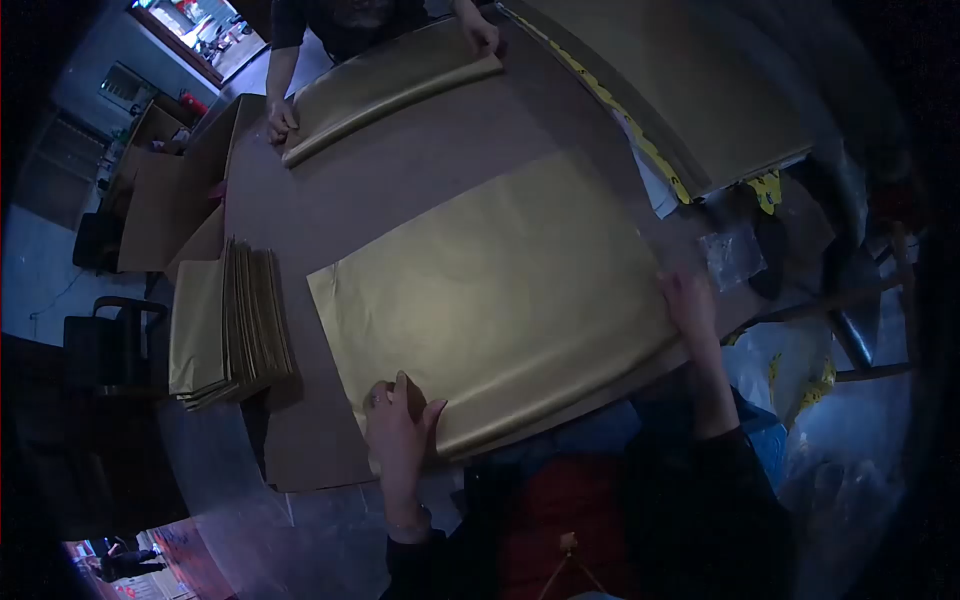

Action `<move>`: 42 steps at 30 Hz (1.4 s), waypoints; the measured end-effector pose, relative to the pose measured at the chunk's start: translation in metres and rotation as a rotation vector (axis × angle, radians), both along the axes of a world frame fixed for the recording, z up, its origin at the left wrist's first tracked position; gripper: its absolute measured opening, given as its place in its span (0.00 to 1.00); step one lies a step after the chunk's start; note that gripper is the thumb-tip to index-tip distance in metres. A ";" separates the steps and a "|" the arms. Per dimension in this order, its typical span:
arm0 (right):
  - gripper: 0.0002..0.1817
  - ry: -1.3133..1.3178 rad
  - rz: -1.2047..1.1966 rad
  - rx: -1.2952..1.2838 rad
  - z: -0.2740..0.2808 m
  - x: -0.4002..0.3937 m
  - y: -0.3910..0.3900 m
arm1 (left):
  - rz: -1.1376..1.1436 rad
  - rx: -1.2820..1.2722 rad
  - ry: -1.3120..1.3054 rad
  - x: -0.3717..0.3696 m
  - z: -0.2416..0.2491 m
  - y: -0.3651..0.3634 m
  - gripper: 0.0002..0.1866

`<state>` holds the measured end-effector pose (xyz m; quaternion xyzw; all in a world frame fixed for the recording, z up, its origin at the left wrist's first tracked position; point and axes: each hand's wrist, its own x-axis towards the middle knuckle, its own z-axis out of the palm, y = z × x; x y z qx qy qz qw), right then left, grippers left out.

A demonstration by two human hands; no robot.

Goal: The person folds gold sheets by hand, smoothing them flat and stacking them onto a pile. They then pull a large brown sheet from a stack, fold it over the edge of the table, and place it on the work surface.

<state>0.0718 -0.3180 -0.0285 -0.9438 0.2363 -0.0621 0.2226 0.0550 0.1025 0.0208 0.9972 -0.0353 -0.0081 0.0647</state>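
Observation:
A large gold sheet [490,270] lies on the brown table surface [350,215], its near edge curled into a soft fold along my side. At the sheet's near left corner, my left hand [397,425] rests with thumb and fingers apart. My right hand [690,305] touches the right edge of the sheet; its fingertips are blurred, so I cannot make out whether they grip it. Across the table, a co-worker's two hands hold another gold sheet [390,85] with a rolled near edge.
A stack of folded gold sheets [235,325] stands at the table's left edge. Larger sheets with yellow-marked edges [690,90] lie at the upper right. A clear plastic bag [733,255] is beyond my right hand. Open cardboard boxes [170,210] and a black chair [115,340] stand left.

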 end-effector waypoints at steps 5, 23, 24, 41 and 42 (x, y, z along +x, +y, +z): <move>0.14 0.069 -0.046 -0.016 0.007 0.003 0.003 | 0.055 0.045 0.031 -0.002 0.002 -0.007 0.35; 0.08 -0.108 0.117 0.048 0.084 0.030 0.097 | -0.002 0.004 -0.019 0.001 -0.008 -0.001 0.40; 0.10 -0.223 0.276 0.088 0.076 0.032 0.121 | -0.020 0.004 -0.013 0.001 -0.011 0.000 0.41; 0.27 -0.236 0.910 -0.075 -0.005 -0.009 0.269 | -0.021 -0.011 0.067 -0.003 -0.011 -0.009 0.49; 0.27 -0.231 0.902 -0.050 -0.003 -0.008 0.265 | -0.029 -0.010 0.059 -0.003 -0.009 -0.010 0.50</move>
